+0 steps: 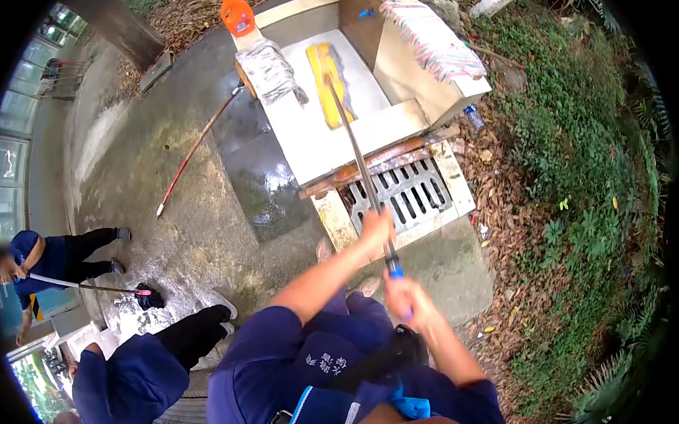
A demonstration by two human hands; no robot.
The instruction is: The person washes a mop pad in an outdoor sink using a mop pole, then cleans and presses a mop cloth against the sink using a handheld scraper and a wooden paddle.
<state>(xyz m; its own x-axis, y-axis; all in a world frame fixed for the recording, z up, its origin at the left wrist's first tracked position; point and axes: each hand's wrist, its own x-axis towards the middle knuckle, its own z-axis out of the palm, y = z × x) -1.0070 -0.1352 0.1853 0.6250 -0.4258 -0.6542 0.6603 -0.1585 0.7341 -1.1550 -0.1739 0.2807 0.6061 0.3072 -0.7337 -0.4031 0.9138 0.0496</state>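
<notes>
My left hand (378,232) is wrapped round the dark pole of a mop (356,153). Closer to my body, my right hand (410,298) grips the same pole at its blue end. The pole slants forward and away from me. At its far end a long yellow mop head (325,84) lies on the wet floor of a low tiled basin (312,147). Grey cloth (272,69) hangs over the basin's left wall, and a striped cloth (433,39) drapes over the right wall.
A metal drain grate (404,195) sits before the basin. An orange jug (238,14) stands on the far left corner. Left are a red-handled pole (196,147), a person with a dark mop (50,265) and another person (128,376). Leaves and plants (566,160) border the right.
</notes>
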